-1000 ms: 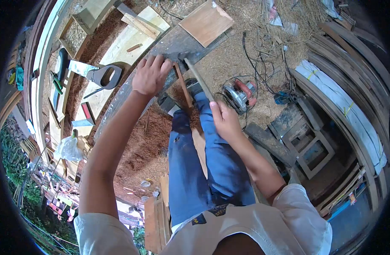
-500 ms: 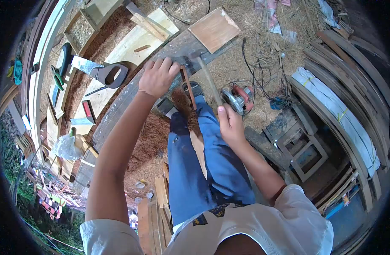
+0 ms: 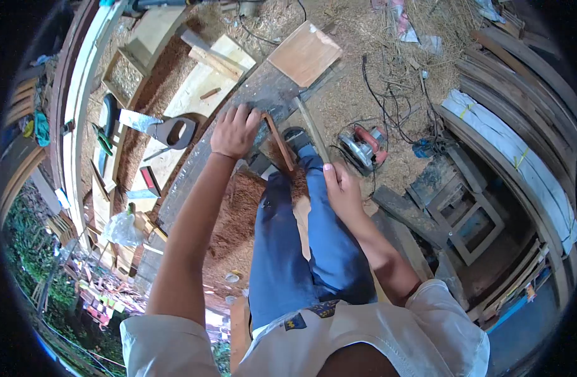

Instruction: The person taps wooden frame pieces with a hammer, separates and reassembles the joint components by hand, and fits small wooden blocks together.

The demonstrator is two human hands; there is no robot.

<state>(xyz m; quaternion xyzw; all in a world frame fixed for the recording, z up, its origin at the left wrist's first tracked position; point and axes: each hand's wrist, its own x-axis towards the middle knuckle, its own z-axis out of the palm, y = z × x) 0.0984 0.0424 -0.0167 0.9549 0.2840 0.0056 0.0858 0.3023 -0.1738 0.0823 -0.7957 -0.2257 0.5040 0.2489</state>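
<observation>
My left hand is closed over the edge of the grey plank bench, its fingers curled and thumb hidden. Against its index finger lies the end of a narrow reddish wooden strip, which slants toward my legs; the grip itself is covered by the hand. My right hand is wrapped round the pale wooden handle of a hammer, thumb along the shaft. The handle points up and left toward the bench, and the hammer head is hard to make out there.
A flat wooden board lies at the bench's far end. On the left are a handsaw, green-handled pliers and a plastic bag. A red circular saw with cords sits on the right, near curved timbers and a wooden frame.
The view has shifted slightly. The hammer has swung a little relative to the bench, and its head, blurred before, is now hard to see. My left hand stays beside the strip.
</observation>
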